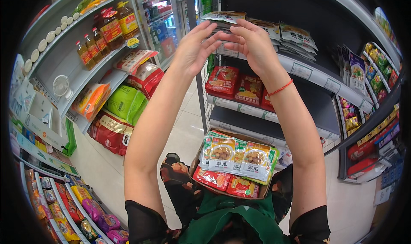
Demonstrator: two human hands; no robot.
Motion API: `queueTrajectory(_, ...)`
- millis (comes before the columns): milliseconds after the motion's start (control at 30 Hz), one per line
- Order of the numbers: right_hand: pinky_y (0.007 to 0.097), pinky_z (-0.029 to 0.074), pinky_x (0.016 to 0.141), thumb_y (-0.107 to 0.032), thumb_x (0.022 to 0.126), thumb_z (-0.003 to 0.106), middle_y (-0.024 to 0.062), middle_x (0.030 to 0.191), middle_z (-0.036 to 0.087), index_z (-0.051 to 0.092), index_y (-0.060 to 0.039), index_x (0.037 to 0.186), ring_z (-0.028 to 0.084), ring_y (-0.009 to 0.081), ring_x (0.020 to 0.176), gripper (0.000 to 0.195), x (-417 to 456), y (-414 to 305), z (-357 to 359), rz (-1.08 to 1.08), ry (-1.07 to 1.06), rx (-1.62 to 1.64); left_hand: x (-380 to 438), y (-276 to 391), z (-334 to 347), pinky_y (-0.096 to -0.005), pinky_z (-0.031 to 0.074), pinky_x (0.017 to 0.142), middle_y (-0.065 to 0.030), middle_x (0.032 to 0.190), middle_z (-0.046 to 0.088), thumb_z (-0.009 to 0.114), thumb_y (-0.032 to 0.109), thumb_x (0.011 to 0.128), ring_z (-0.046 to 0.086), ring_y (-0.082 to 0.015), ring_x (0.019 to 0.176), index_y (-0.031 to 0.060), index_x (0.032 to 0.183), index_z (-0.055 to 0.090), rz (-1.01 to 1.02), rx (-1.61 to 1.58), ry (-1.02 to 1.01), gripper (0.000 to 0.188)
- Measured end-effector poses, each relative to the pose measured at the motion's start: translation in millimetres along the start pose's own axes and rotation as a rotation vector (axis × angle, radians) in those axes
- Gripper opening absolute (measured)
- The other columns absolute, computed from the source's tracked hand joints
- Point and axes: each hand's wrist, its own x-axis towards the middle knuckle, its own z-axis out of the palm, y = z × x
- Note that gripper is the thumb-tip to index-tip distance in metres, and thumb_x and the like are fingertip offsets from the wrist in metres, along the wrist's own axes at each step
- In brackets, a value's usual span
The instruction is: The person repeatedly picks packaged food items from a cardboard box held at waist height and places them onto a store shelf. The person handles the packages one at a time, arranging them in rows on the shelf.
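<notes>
Both arms reach forward to a stack of flat food pouches at the left end of a dark shelf. My left hand, palm turned inward, is at the stack's near left side with fingers apart. My right hand, a red cord on its wrist, faces it from the right with bent, spread fingers. The fingertips overlap the front of the stack; whether they touch it is unclear. A cardboard box by my lap holds silver pouches picturing food, laid over red packets.
More pouch stacks lie right of my right hand. Red packets fill the shelf below. A wire side panel bounds the rack. Leftward stand oil bottles, bagged goods and a small white fan.
</notes>
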Motion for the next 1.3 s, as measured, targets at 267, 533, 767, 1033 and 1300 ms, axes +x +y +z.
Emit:
queueTrajectory(267,0.0280,0.057,0.072,-0.005,0.090,0.053,0.0226,0.107,0.059,0.032,0.0196,0.131,0.068,0.0220,0.088,0.052,19,3,5,-0.011,0.007,0.003,10,-5,-10,-0.0324,0.048,0.094,-0.0136,0.132,0.050,0.062,0.014,0.092,0.053,-0.0202,0.111,-0.0025,0.144,0.025,0.009,0.033,0.002,0.066)
queueTrajectory(533,0.0293,0.058,0.075,-0.004,0.091,0.051,0.0270,0.109,0.058,0.027,0.0197,0.133,0.069,0.0261,0.090,0.054,21,3,2,-0.006,0.016,-0.019,8,-11,-12,-0.0342,0.047,0.096,-0.0157,0.137,0.045,0.063,0.015,0.091,0.052,-0.0228,0.115,-0.0042,0.144,0.023,-0.001,0.020,-0.011,0.069)
queueTrajectory(767,0.0293,0.058,0.073,-0.004,0.090,0.052,0.0281,0.108,0.057,0.025,0.0204,0.134,0.069,0.0269,0.089,0.057,26,6,-11,0.004,-0.019,-0.003,6,-16,-5,-0.0342,0.047,0.095,-0.0157,0.138,0.044,0.062,0.014,0.090,0.052,-0.0223,0.112,-0.0044,0.145,0.023,-0.005,0.025,-0.044,0.070)
queueTrajectory(1033,0.0294,0.058,0.077,-0.009,0.092,0.055,0.0240,0.107,0.059,0.041,0.0165,0.124,0.068,0.0269,0.094,0.043,22,-1,-10,0.026,-0.060,-0.056,1,-14,-3,-0.0331,0.048,0.094,-0.0142,0.131,0.049,0.059,0.016,0.092,0.053,-0.0213,0.111,-0.0044,0.144,0.024,0.000,0.079,-0.035,0.066)
queueTrajectory(1300,0.0286,0.056,0.080,-0.015,0.093,0.057,0.0246,0.120,0.055,0.036,0.0147,0.135,0.066,0.0229,0.097,0.056,-3,-5,-13,0.023,-0.151,-0.163,-22,-21,7,-0.0319,0.050,0.092,-0.0129,0.126,0.054,0.056,0.016,0.095,0.058,-0.0180,0.107,-0.0037,0.142,0.028,-0.035,0.072,-0.045,0.058)
